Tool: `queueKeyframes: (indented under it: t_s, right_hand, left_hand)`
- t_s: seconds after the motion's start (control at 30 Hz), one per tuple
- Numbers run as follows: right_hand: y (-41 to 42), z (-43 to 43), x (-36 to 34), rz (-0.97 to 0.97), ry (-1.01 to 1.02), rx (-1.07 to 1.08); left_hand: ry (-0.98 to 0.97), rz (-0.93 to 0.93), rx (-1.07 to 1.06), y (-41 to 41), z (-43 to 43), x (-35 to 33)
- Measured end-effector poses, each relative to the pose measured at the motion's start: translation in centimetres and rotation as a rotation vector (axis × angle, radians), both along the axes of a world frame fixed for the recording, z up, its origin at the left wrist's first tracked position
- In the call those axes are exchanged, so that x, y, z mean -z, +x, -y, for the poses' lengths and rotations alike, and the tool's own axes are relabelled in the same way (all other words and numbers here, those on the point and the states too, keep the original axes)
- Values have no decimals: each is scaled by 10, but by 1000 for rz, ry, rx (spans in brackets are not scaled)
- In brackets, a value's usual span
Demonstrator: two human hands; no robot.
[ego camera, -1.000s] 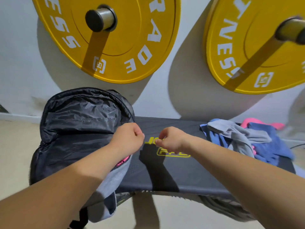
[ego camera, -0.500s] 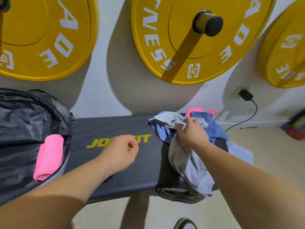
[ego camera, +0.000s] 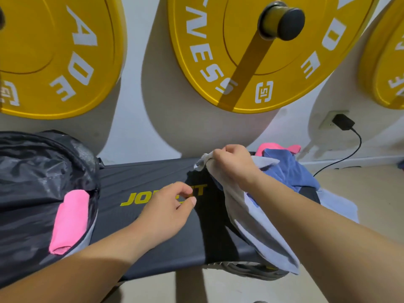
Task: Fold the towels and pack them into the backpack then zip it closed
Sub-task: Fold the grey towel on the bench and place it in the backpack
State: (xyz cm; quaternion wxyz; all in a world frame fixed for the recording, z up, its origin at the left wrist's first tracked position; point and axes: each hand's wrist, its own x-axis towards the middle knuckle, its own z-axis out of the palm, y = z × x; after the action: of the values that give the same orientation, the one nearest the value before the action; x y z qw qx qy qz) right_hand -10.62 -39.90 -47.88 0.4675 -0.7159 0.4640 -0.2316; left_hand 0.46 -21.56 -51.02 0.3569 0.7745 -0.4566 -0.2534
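Observation:
A black backpack (ego camera: pixel 37 171) lies open at the left end of a black bench (ego camera: pixel 153 171). A folded pink towel (ego camera: pixel 70 219) sits in its opening. My right hand (ego camera: pixel 231 162) grips a grey towel (ego camera: pixel 262 232) by one corner and lifts it above the bench, the cloth hanging down under my forearm. My left hand (ego camera: pixel 168 211) hovers over the bench's yellow lettering, fingers loosely curled, holding nothing. A blue towel (ego camera: pixel 288 169) and another pink towel (ego camera: pixel 275 146) lie heaped at the bench's right end.
Yellow weight plates (ego camera: pixel 251 53) hang on pegs on the white wall behind the bench. A black charger (ego camera: pixel 343 122) is plugged in at the right, its cable running down to the floor. A pale cloth (ego camera: pixel 341 204) lies beside the bench.
The view swung right from the backpack to the towel heap. My right hand took hold of the grey towel and raised it. My left hand left the backpack and moved over the bench.

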Motion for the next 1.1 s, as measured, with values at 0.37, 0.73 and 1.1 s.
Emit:
queueKeyframes:
  t_s: [0.37,0.73,1.1]
  right_hand:
    - [52,-77,-50,101,552,-605]
    - [26,-136,-117,-5,40,-303]
    - [-29,-139,-116,-91,552,-579]
  left_hand:
    - [-74,-885,-551,54,-28,-45]
    - [-200,-569,-229,36,-74,-129]
    - [-49,-514,202,9,-126,-154]
